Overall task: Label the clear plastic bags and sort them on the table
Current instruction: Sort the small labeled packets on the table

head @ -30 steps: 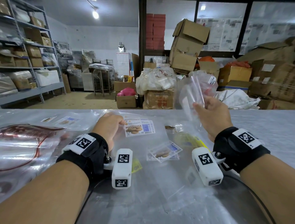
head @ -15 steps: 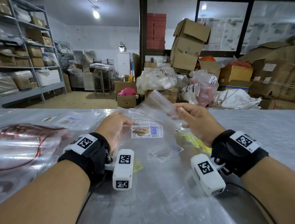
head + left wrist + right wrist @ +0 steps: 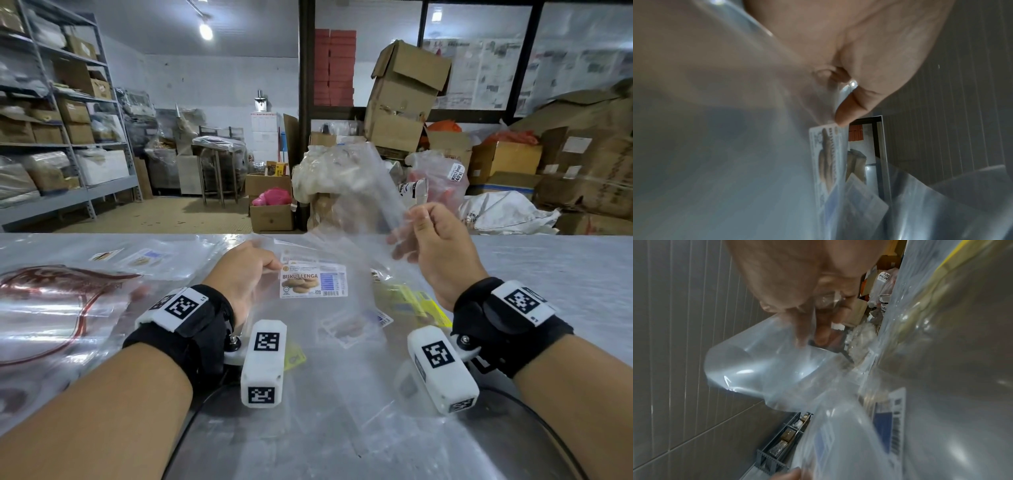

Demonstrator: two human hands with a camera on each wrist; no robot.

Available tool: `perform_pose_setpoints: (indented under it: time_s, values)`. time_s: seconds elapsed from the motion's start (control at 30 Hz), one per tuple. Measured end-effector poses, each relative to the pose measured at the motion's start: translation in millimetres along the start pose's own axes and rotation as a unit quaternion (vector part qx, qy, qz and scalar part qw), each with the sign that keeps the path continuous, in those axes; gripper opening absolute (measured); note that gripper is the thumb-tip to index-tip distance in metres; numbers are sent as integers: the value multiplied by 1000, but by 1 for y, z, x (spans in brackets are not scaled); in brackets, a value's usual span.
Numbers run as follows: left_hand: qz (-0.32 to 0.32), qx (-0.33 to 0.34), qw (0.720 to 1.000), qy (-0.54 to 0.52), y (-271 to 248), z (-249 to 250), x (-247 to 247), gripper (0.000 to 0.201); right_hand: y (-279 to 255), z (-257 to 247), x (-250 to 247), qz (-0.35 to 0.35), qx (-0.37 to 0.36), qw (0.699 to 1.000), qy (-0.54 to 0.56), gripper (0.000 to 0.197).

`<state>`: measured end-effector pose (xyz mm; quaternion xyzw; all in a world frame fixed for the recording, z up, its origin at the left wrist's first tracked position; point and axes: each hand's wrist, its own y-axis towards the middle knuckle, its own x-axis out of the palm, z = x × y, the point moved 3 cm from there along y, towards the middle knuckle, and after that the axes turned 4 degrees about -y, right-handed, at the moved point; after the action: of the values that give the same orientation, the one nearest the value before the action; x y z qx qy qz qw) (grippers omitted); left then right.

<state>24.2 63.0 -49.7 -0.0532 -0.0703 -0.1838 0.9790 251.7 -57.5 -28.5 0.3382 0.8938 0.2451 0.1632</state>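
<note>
Cartons and steel shelving crowd the storeroom behind a table (image 3: pixel 548 274) spread with clear bags. To do this step well, I judge the raised empty bag (image 3: pixel 363 192) should be laid flat and smoothed before any sticker goes on. Its edge sits pinched between the curled fingers of the right hand (image 3: pixel 435 246), above the table's far side. Low over the table, the left hand (image 3: pixel 245 274) pinches the labelled bag (image 3: pixel 308 308), thumb tip touching the corner of its BISKUT LENGA label (image 3: pixel 313 284).

Cardboard boxes (image 3: pixel 407 102) lean behind the table, grey shelving (image 3: pixel 58 137) at left.
</note>
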Motion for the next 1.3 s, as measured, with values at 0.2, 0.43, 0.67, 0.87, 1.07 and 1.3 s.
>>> perform_pose_setpoints:
  time_s: [0.2, 0.43, 0.67, 0.87, 1.07, 1.3]
  values:
    - [-11, 2, 1000, -1, 0, -2, 0, 39, -1, 4, 3, -89, -9, 996, -28, 88]
    - [-14, 4, 1000, 6, 0, -1, -1, 24, -7, 0, 9, -144, -3, 989, -46, 43]
    - [-84, -7, 996, -19, -2, -2, 4, 44, -11, 9, 15, -225, 34, 974, -23, 24]
    - [-104, -5, 995, 8, -3, -8, 8, 80, -16, 5, 21, -261, 50, 964, 13, 29]
    - [-22, -1, 1000, -23, 7, -4, -4, 84, -3, 16, 9, -140, 89, 979, -114, 31]
    - [54, 25, 992, -109, 14, -3, -14, 97, -11, 22, 8, -286, 173, 885, -325, 70]
